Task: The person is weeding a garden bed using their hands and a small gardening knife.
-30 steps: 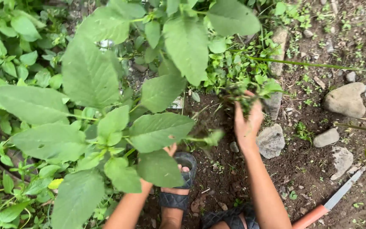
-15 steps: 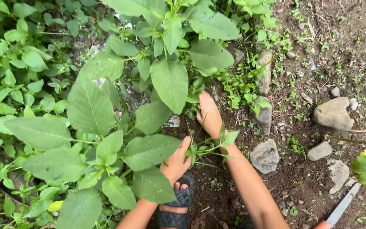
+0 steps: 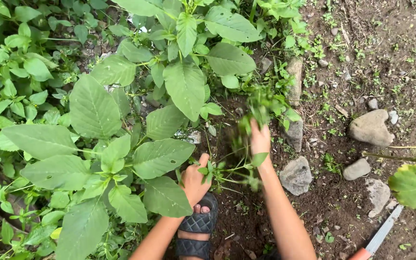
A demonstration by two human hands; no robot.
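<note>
**Hands among weeds at the plant's base**

Fingers of the right hand [image 3: 260, 139] are curled shut around a blurred clump of small green weeds [image 3: 258, 108], held above dark soil [image 3: 328, 202]. The left hand [image 3: 194, 179] rests lower, its fingers bent around thin green stems [image 3: 227, 174] with small leaves, thumb raised. Both sit just beside a large broad-leaved plant [image 3: 121, 139]. A black quilted sandal [image 3: 196, 228] lies under the left wrist. 5 grey stones [image 3: 371, 127] lie to the right, and a knife [image 3: 379, 238] with an orange handle lies near the bottom edge.
</note>
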